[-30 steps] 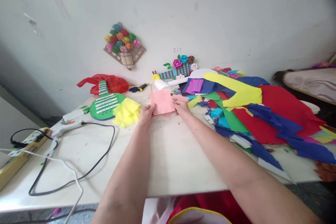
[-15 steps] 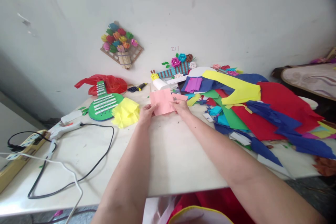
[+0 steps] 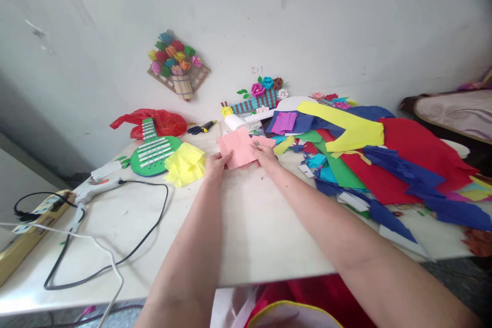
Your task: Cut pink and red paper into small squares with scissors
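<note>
A sheet of pink paper [image 3: 239,149], lightly creased, is held up just above the table between both hands. My left hand [image 3: 218,162] pinches its lower left corner, thumb on the front. At the right edge, my right hand [image 3: 265,156] is closed on the same sheet. Small greyish tips show by the right fingers and a dark bit behind that hand; I cannot make out what they belong to. Another pink piece [image 3: 267,141] shows just behind the right hand. Left of my left hand lies a bunch of yellow crepe paper [image 3: 186,165].
Coloured paper scraps [image 3: 342,164] spread over the table's right side. At left are a green paper guitar [image 3: 154,155], a glue gun [image 3: 98,189] with its black cord, and a power strip [image 3: 34,225]. Black-and-yellow pliers [image 3: 203,127] and a red plastic bag [image 3: 161,122] lie behind.
The pink sheet has bent and tilted between my hands, its top edge now uneven. My left thumb has shifted slightly inward over it. The view has moved a little.
</note>
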The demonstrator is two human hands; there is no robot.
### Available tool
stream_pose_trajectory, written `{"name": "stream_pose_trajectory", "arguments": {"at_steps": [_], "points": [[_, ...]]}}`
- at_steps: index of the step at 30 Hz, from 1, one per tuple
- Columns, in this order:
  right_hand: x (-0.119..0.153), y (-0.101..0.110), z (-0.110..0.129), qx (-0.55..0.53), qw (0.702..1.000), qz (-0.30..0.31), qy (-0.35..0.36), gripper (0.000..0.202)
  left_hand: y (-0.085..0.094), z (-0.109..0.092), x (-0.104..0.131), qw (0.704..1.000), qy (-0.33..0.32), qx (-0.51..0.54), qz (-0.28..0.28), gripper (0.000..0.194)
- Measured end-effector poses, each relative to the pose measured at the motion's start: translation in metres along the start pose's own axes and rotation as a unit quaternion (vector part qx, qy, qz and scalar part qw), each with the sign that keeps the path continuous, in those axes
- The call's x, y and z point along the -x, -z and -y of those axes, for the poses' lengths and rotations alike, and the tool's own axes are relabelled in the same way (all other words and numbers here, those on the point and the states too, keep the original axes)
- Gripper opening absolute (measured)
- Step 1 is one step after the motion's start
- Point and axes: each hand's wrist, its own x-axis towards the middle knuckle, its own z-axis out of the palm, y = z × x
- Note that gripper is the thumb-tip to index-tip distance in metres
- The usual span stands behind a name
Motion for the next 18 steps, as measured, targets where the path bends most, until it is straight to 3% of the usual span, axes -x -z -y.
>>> {"name": "stream_pose_trajectory", "arguments": {"at_steps": [18], "points": [[0.0, -0.003, 0.002, -0.073, 0.995, -0.006, -0.069, 0.012, 0.007, 0.008, -0.01, 0.998, -0.03, -0.056, -0.021, 0.032]]}}
